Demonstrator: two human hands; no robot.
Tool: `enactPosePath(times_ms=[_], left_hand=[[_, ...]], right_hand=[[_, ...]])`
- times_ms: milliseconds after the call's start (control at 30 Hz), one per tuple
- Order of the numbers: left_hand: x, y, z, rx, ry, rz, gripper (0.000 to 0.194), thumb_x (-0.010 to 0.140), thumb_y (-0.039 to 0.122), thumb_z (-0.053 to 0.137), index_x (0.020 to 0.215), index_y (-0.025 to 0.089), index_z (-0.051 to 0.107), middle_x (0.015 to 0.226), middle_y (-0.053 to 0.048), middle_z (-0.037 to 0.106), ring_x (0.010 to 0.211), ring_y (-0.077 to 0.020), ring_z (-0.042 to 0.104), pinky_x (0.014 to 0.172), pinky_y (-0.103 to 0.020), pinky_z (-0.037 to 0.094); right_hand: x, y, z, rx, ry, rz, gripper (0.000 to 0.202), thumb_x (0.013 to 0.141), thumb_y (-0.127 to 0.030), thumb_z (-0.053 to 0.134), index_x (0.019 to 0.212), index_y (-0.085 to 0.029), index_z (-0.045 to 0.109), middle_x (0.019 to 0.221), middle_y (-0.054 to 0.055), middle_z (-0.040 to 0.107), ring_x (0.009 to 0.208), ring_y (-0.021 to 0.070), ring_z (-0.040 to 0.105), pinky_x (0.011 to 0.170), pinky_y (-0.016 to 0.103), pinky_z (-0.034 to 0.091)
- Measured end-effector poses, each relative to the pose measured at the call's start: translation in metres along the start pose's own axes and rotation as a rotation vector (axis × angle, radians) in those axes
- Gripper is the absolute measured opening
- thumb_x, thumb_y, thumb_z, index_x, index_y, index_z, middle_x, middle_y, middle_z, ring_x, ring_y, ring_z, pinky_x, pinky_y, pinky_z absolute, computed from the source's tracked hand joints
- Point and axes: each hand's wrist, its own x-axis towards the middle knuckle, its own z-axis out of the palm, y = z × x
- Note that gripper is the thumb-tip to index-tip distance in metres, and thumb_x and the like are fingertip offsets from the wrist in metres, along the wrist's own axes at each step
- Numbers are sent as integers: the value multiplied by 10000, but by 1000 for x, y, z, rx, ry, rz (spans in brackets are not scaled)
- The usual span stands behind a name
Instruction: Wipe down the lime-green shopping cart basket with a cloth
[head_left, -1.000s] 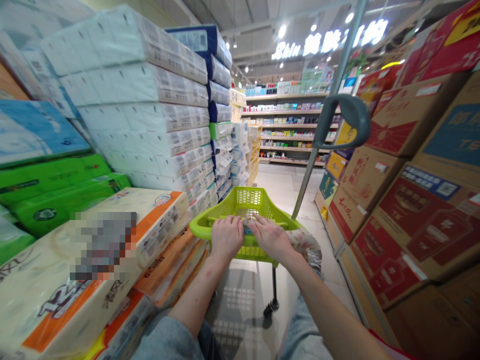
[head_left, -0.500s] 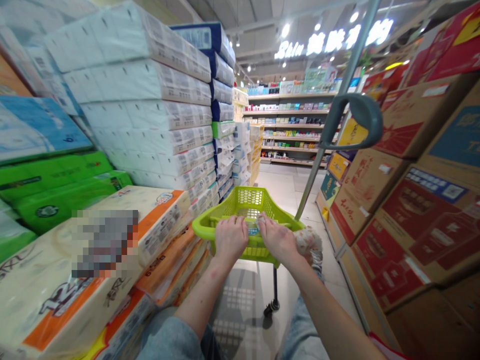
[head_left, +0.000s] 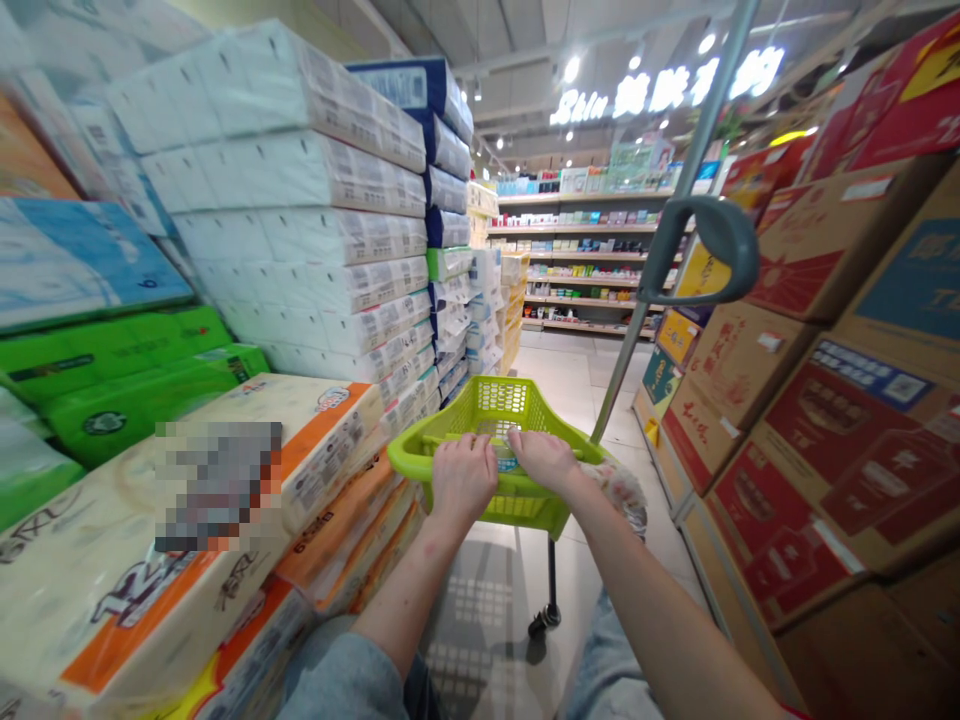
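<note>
A lime-green plastic shopping cart (head_left: pixel 502 395) with a lattice basket is in front of me in the aisle. My left hand (head_left: pixel 465 470) is wrapped over the near edge bar of the cart, fingers curled forward. Close beside it, my right hand (head_left: pixel 545 460) is closed on the same bar, with its fingertips mostly hidden. A small label (head_left: pixel 507 464) shows between the two hands. Floral, pale fabric (head_left: pixel 621 490) with something shiny hangs at the cart's right side, beyond my right wrist. Below the basket a caster wheel (head_left: pixel 543 620) stands on the floor.
White tissue packs (head_left: pixel 300 180) form a tall stack on the left, with a cream-and-orange pack (head_left: pixel 330 430) nearer. Red and brown cartons (head_left: pixel 847 420) line the right. A metal pole with a grey handle (head_left: pixel 705 250) rises right of the cart. Stocked shelves (head_left: pixel 577 250) stand ahead.
My right hand has shifted slightly along the bar, its fingers lying flatter and the wrist a little higher. My left hand stays on the bar. The view has tilted slightly.
</note>
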Motion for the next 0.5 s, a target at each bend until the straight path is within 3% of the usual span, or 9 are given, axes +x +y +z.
enactPosePath(times_ms=[100,233,300,500], left_hand=[[0,0,0,2,5,-10,374,920,317,268,986,200,617,893,-70,622,820,-193,561,740,-331,345],[0,-1,1,12,8,1,362,918,301,274,970,202,618,881,-64,624,797,-192,560,722,-331,343],[1,-1,2,18,8,10,359,917,299,275,966,201,617,881,-64,623,788,-191,559,715,-330,342],[3,2,4,26,2,0,373,920,315,267,964,198,619,876,-67,617,803,-193,562,719,-329,347]], right_hand=[[-13,-2,12,85,144,-22,478,950,-386,145,1204,-223,515,1151,93,615,989,181,610,842,328,457],[-30,-9,25,75,373,-74,482,942,-386,210,1324,-188,427,1368,118,434,1221,218,434,989,352,351],[-32,-12,24,68,358,-83,480,942,-381,210,1319,-190,438,1356,118,448,1234,221,414,991,349,346],[-11,-8,7,95,161,-24,481,945,-387,156,1191,-219,534,1052,97,645,993,198,594,832,334,446]])
